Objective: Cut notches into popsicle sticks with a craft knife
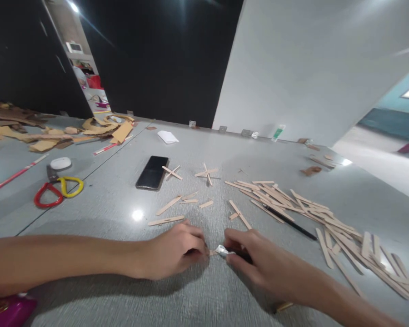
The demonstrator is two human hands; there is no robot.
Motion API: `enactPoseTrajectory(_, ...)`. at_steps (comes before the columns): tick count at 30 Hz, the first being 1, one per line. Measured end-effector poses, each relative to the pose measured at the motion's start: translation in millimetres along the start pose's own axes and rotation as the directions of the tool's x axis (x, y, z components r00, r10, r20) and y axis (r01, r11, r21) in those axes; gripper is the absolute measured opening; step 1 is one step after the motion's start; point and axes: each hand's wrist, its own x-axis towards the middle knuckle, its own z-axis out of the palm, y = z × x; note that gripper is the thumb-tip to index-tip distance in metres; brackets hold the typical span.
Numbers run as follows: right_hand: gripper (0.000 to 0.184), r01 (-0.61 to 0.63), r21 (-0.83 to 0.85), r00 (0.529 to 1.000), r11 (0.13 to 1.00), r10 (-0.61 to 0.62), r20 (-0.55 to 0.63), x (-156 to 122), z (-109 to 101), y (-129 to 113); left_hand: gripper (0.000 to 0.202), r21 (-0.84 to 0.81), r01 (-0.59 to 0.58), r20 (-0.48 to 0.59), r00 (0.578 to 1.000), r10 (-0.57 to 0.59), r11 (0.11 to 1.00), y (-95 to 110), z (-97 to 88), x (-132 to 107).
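Observation:
My left hand point(179, 250) is closed over the table, its fingertips pressing on a small piece of wooden stick point(212, 252) that shows only at its end. From the right, my right hand point(255, 259) grips a small tool or tube with a whitish tip point(221, 250); its dark body is mostly hidden by my fingers. That tip touches or nearly touches the stick piece. Beyond my hands lie loose flat sticks point(166, 220), broken stick bits point(206, 204) and a stick with a short piece across it point(240, 214). Two crossed-stick shapes point(206, 174) rest farther back.
A large pile of craft sticks point(313, 213) and a black pencil-like rod point(289, 222) lie at right. A phone point(152, 172), scissors point(59, 190), a white oval case point(60, 163) and cardboard scraps point(44, 136) are at left. An upright panel point(286, 68) borders the back.

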Motion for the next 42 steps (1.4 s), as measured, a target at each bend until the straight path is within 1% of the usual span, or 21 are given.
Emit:
enactPoseTrajectory(5, 0.014, -0.008, 0.053, 1.000, 0.999, 0.009, -0.023, -2, 5, 1, 0.017, 0.006, -0.015, 0.026, 1.000, 0.014, 1.000, 0, -1.7, 2)
enactPoseTrajectory(10, 0.006, -0.042, 0.084, 0.997, 0.996, 0.047, -0.063, 0, 9, -1, 0.019, 0.045, -0.023, 0.070, 0.997, 0.020, 0.999, -3, -3.2, 3)
enactPoseTrajectory(12, 0.005, -0.057, 0.094, 0.995, 0.994, 0.063, -0.071, 4, 9, -2, 0.021, 0.065, -0.026, 0.075, 0.997, 0.021, 0.998, -3, -3.3, 2)
enactPoseTrajectory(16, 0.010, -0.095, 0.126, 0.993, 0.987, 0.103, -0.056, 14, 8, -3, 0.024, 0.095, -0.032, 0.080, 0.997, 0.025, 0.995, -4, -1.7, 2)
enactPoseTrajectory(20, 0.008, -0.124, 0.122, 0.991, 0.985, 0.130, -0.037, 14, 7, -3, 0.024, 0.107, -0.042, 0.084, 0.996, 0.033, 0.993, -5, -0.5, 2)
enactPoseTrajectory(23, 0.009, -0.109, 0.055, 0.990, 0.993, 0.113, -0.083, 7, 11, -7, 0.022, 0.108, -0.040, 0.095, 0.995, 0.030, 0.993, -4, -2.1, 2)
enactPoseTrajectory(27, 0.011, -0.029, -0.098, 0.992, 0.995, 0.017, -0.127, -4, 20, -13, 0.019, 0.096, -0.032, 0.109, 0.994, 0.021, 0.995, -1, -5.4, 2)
enactPoseTrajectory(32, 0.036, 0.081, -0.343, 0.989, 0.936, -0.118, -0.089, -8, 29, -17, 0.020, 0.095, -0.022, 0.112, 0.994, 0.011, 0.995, -2, -4.4, 2)
enactPoseTrajectory(35, 0.040, 0.123, -0.394, 0.984, 0.911, -0.163, -0.068, -9, 32, -15, 0.021, 0.100, -0.017, 0.106, 0.994, 0.006, 0.995, -4, -2.7, 1)
enactPoseTrajectory(36, 0.039, 0.115, -0.390, 0.985, 0.913, -0.156, -0.074, -9, 32, -15, 0.021, 0.100, -0.018, 0.104, 0.995, 0.007, 0.995, -4, -2.6, 1)
enactPoseTrajectory(38, 0.030, 0.068, -0.345, 0.988, 0.936, -0.111, -0.105, -7, 32, -13, 0.020, 0.095, -0.026, 0.099, 0.995, 0.016, 0.995, -4, -2.8, 1)
enactPoseTrajectory(40, 0.018, -0.001, -0.262, 0.987, 0.965, -0.041, -0.155, -4, 31, -12, 0.019, 0.088, -0.036, 0.093, 0.995, 0.027, 0.995, -2, -3.2, 1)
enactPoseTrajectory(42, 0.013, -0.070, -0.179, 0.979, 0.981, 0.034, -0.200, 1, 29, -12, 0.020, 0.082, -0.044, 0.084, 0.996, 0.037, 0.996, -1, -3.2, 2)
